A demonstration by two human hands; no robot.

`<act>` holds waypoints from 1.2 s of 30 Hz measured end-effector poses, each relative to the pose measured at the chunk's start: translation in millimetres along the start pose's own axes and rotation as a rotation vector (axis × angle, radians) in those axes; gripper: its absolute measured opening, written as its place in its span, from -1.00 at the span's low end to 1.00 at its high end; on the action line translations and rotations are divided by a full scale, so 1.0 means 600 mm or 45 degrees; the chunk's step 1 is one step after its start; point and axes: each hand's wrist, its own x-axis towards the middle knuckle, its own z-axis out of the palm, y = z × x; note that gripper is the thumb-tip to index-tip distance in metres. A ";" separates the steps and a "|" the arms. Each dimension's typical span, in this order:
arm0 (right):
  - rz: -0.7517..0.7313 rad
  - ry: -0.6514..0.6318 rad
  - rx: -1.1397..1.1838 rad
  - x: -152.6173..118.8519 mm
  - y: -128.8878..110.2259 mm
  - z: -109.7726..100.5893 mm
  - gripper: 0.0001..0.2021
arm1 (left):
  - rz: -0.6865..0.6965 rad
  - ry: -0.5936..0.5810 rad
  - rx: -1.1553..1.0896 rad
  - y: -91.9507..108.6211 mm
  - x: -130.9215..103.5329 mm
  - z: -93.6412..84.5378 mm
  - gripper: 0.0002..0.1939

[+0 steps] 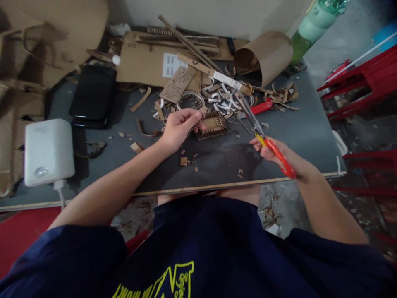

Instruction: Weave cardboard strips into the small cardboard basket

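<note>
My right hand is closed around a pair of scissors with red and yellow handles; the long metal blades point up and to the left over the scraps. My left hand is pinched, thumb against forefinger, at the left end of a small rectangular cardboard tray with a ridged, corrugated rim. Its fingertips overlap the tray's edge, and whatever lies between them is too small to make out. The tray rests on the dark tabletop. Just beyond the scissor blades lies a red plastic-handled tool, partly covered.
Curled paper and cardboard strips are heaped behind the tray. A cardboard tube and a green bottle stand back right. At left are a black box-like object, a white device with a cable, and large cardboard sheets.
</note>
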 end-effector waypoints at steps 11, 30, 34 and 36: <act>0.003 -0.222 -0.658 0.008 -0.080 0.041 -0.47 | -0.044 -0.027 -0.104 -0.001 0.000 -0.001 -0.76; -0.011 -0.121 -0.714 0.061 -0.091 0.052 -0.41 | -0.162 0.020 -0.007 0.013 0.005 -0.004 -0.87; -0.055 -0.004 -0.760 0.075 -0.097 0.043 -0.37 | -0.181 0.095 0.028 0.017 0.012 -0.010 -0.92; -0.066 0.044 -0.772 0.081 -0.098 0.039 -0.37 | -0.147 0.115 0.031 0.016 0.015 -0.014 -0.89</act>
